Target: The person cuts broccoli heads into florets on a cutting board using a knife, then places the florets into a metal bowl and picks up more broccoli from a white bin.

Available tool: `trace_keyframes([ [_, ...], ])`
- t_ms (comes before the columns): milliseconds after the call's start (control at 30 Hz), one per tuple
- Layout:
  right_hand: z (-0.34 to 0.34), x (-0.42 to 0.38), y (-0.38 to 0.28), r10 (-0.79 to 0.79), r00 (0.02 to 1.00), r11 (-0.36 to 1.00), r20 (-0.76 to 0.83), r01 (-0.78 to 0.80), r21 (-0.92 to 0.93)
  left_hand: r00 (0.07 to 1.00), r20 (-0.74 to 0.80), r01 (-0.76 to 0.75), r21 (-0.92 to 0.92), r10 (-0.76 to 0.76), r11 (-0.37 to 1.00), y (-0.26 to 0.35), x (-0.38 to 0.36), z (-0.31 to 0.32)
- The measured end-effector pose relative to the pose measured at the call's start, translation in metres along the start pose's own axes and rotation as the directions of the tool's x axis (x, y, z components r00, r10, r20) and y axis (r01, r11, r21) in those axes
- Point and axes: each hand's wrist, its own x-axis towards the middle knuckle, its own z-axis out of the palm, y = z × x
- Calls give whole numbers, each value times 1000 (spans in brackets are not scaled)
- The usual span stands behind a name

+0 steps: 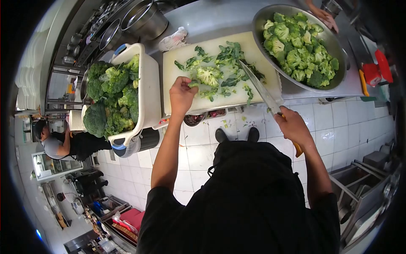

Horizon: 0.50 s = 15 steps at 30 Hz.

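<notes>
My right hand (292, 128) is wrapped around the yellow-orange handle of a large kitchen knife (263, 89). The blade points up and left, its tip over green leaves (230, 55) on the cutting board (177, 59). At the board's left front, my left hand (182, 92) is closed with the fingertips pinching the pale green stem of a piece of broccoli (209, 76). That piece lies with its light branching side facing up. Leaf scraps and small trimmings are scattered around it.
Left of the board, a white bin (149, 84) holds whole broccoli heads (112, 95). A steel bowl (266, 55) of cut florets stands to the right. A crumpled cloth (173, 39) and large pots (146, 21) sit behind. Another person (59, 142) stands at left; another person's hand (325, 17) is beyond the bowl.
</notes>
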Motion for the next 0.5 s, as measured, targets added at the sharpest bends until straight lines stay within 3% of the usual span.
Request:
trace_keyframes([
  [67, 3, 1, 3, 14, 1000, 1000, 9, -14, 25, 999, -11, -47, -190, 46, 981, 31, 7, 6],
  [133, 3, -1, -2, 68, 997, 996, 40, -70, 56, 970, -37, -242, -275, 241, 930, 85, 20, 26],
  [200, -1, -3, -17, 158, 983, 982, 91, -166, 93, 968, 152, -106, -477, 201, 872, 168, 20, 31],
  [300, -3, -9, -21, 164, 984, 980, 72, -171, 106, 901, 186, -260, -490, 392, 832, 185, 46, 40],
  [400, 1, -12, 4, 7, 1000, 1000, -27, -6, 21, 892, 328, -338, 24, 312, 941, 137, 64, 21],
  [500, -6, -29, -1, 13, 1000, 999, 3, -13, 31, 810, 488, -523, 349, 326, 777, 52, 70, 16],
])
